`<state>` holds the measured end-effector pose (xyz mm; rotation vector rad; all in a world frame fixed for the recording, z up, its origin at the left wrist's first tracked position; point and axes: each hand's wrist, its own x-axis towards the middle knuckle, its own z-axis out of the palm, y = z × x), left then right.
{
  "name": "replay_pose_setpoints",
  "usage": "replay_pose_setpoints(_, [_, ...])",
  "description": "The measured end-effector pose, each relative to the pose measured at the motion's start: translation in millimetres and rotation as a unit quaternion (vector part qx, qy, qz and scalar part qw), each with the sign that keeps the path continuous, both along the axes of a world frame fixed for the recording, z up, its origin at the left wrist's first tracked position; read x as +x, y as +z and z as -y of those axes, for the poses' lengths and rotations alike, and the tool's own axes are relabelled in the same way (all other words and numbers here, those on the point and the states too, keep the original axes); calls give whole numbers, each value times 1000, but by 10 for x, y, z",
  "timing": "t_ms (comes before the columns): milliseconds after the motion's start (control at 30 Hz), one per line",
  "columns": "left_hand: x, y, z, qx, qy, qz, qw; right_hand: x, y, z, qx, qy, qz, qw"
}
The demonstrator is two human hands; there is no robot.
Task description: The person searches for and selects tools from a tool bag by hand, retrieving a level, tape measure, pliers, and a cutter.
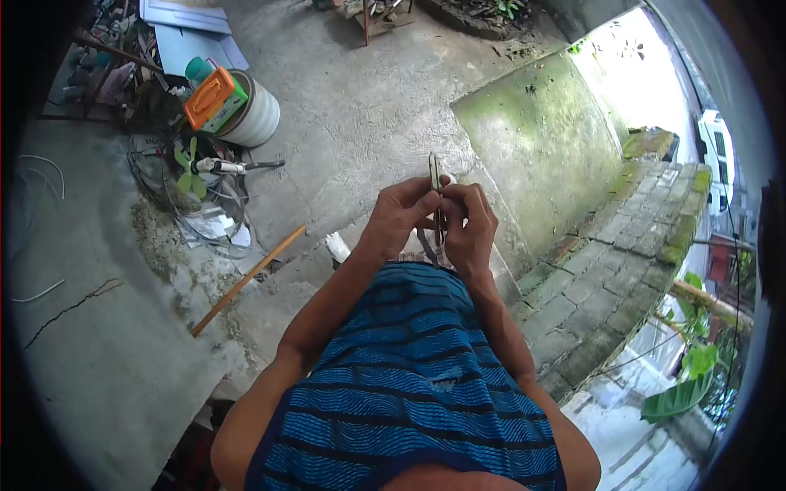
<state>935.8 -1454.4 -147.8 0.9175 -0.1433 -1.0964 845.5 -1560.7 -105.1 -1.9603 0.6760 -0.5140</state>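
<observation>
In front of my waist, both hands are close together around a slim, narrow piece [435, 173] with a pale face and a pointed tip that stands up above the fingers. My left hand [399, 214] pinches it between thumb and fingers from the left. On the other side my right hand [468, 219] has its fingers curled against the lower part, where a thin dark length shows below. The exact kind of tool or part cannot be made out. A grey curved strip [426, 245] hangs just under the hands, partly hidden by them.
A white bucket [255, 114] with an orange-lidded container [211, 100] stands at upper left beside piled scrap. A wooden stick [246, 282] lies on the concrete floor [344, 114]. To the right runs a low mossy block wall [606, 254].
</observation>
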Motion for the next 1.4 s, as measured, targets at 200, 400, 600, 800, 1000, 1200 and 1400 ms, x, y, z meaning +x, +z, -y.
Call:
replay_pose_setpoints(200, [407,-657,635,48,71,54,995,447,-920,803,311,50,-10,949])
replay_pose_setpoints(400, [469,-1323,1563,214,177,331,902,728,-1930,1714,435,59,40,898])
replay_pose_setpoints(600, [753,-1156,1855,295,184,428,834,1079,-1933,1966,674,83,109,726])
replay_pose_setpoints(800, [1382,-1142,1908,212,197,241,926,1736,-2086,2285,635,192,72,744])
replay_pose_setpoints(1000, [2496,-1468,1591,160,205,179,949,2941,-2337,2323,571,280,3,772])
replay_pose_setpoints(1200, [3855,-1778,1176,188,221,168,942,4632,-2609,2180,605,264,56,749])
replay_pose_setpoints(1400, [5030,-1820,991,222,216,157,938,5941,-2602,1974,467,291,-82,831])
